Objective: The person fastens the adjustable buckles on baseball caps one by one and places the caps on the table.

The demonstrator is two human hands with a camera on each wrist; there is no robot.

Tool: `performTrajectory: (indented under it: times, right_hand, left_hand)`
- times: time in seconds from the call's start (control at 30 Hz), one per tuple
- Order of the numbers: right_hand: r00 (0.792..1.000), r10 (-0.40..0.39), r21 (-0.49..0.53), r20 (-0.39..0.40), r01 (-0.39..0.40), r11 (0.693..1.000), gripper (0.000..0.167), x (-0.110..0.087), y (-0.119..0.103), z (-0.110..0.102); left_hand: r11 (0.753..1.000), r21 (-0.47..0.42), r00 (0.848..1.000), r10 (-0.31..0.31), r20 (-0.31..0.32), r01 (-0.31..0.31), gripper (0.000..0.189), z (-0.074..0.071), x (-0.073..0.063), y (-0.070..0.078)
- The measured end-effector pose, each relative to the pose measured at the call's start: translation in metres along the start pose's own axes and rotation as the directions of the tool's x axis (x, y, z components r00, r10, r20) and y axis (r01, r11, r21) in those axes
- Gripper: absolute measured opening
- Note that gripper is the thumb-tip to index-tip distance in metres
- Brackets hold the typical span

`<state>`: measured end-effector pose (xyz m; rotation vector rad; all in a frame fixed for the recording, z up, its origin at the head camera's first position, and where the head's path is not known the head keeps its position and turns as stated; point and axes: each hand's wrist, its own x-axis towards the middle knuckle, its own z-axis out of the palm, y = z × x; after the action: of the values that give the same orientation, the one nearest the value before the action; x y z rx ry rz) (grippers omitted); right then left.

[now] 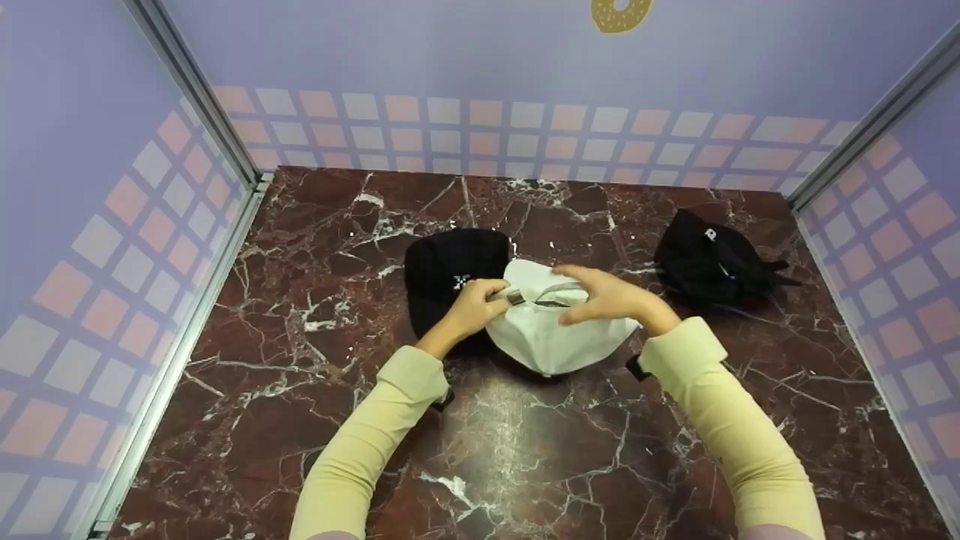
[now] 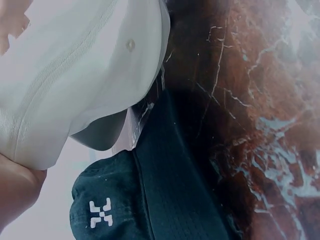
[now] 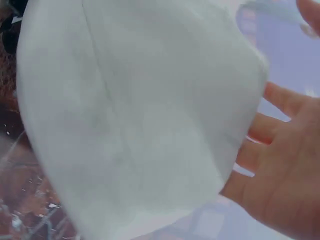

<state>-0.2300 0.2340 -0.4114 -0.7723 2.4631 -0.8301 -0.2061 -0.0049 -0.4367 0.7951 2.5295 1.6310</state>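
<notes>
A white cap (image 1: 559,341) is held up at the middle of the tabletop, its rear opening and strap (image 1: 564,288) facing up toward the head camera. My left hand (image 1: 472,306) pinches the cap's edge near a metal buckle (image 1: 514,297) on the strap. Spread around the opening's other side is my right hand (image 1: 607,296), thumb apart from the fingers. In the right wrist view its straight fingers (image 3: 260,127) reach behind the edge of the white cap (image 3: 140,125). A black cap with a white emblem (image 1: 454,259) lies just left, partly behind my left hand.
Another black cap (image 1: 705,262), with a small white mark and loose strap ends, lies at the right rear of the dark red marbled tabletop (image 1: 517,465). Lilac panels with a checked pattern (image 1: 465,124) enclose the back and both sides, joined by metal posts.
</notes>
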Motion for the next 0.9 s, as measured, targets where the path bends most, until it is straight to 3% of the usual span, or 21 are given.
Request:
performTrajectory:
  times: [0.1, 0.17, 0.3, 0.4, 0.5, 0.67, 0.9]
  right_hand:
    - [0.999, -0.024, -0.254, 0.031, 0.031, 0.967, 0.066, 0.005, -0.009, 0.008]
    - [0.998, -0.011, -0.354, 0.057, 0.031, 0.935, 0.056, 0.007, -0.015, 0.013]
    - [0.994, 0.039, -0.442, 0.105, 0.011, 0.897, 0.023, 0.010, -0.021, 0.023]
    - [0.990, 0.054, -0.496, 0.128, 0.017, 0.868, 0.020, 0.011, -0.022, 0.028]
    - [0.982, 0.102, -0.481, 0.159, -0.013, 0.877, 0.022, 0.010, -0.022, 0.031]
    - [0.948, 0.172, -0.356, 0.270, -0.068, 0.932, 0.019, 0.008, -0.017, 0.030]
    - [0.914, 0.198, -0.166, 0.355, -0.147, 0.975, 0.019, 0.006, 0.000, 0.027]
  left_hand:
    - [1.000, 0.021, 1.000, 0.014, -0.012, -0.013, 0.005, 0.005, 0.003, -0.011]
    - [0.999, 0.026, 1.000, 0.023, -0.017, -0.023, 0.003, 0.008, 0.005, -0.019]
    - [0.998, 0.021, 0.998, 0.056, -0.028, -0.055, 0.004, 0.011, 0.007, -0.026]
    - [0.999, 0.010, 0.999, 0.038, -0.022, -0.038, 0.005, 0.008, 0.005, -0.017]
    - [1.000, -0.011, 1.000, 0.012, -0.022, -0.012, 0.006, 0.006, 0.003, -0.005]
    - [0.998, -0.058, 0.999, -0.023, -0.032, 0.021, 0.010, 0.003, 0.000, 0.012]
    - [0.997, -0.065, 0.999, -0.040, -0.027, 0.038, 0.012, 0.002, 0.000, 0.009]
